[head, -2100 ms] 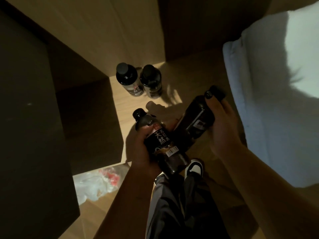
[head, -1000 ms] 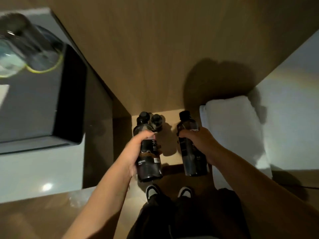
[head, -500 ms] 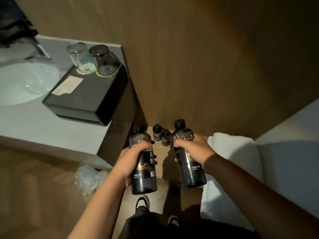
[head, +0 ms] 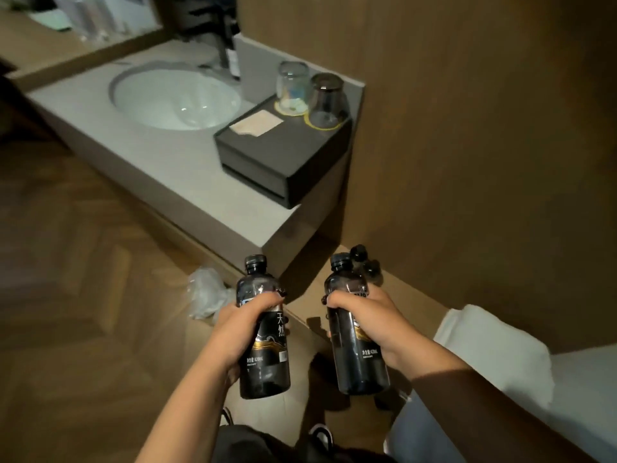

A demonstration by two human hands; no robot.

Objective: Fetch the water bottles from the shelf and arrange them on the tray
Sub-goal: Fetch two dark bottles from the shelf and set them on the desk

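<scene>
Since a moment ago the person has straightened up from the low shelf: both bottles have come up and away from it, and the sink counter with its dark tray now sits in plain view ahead.

On the left, the round basin (head: 177, 98) is sunk into the pale counter (head: 160, 162), and a crumpled plastic bag (head: 207, 295) lies on the floor below. Right of the basin, on the counter's end, stands the dark tray (head: 283, 152), carrying a paper card (head: 257, 123) and two upturned glasses (head: 310, 95) at its far corner.

Nearer, the left hand (head: 247, 325) has its fingers curled round the middle of the left bottle (head: 263, 332), held upright, cap on. Just to its right, the right hand (head: 367, 319) wraps the shoulder of the right bottle (head: 357, 332) in the same way. Behind that one, two more bottles (head: 365, 265) remain on the low shelf (head: 400, 295), only their caps and shoulders showing. Further right lies a folded white towel (head: 494, 349).

The bottles look like thin dark plastic, seemingly full, so moderately heavy for one hand and a little yielding if squeezed hard. The smooth label may be slippery; a wrap round the waist or just under the shoulder seems the safest hold. They should stand steadily on the tray's bare near half, clear of the fragile glasses.
</scene>
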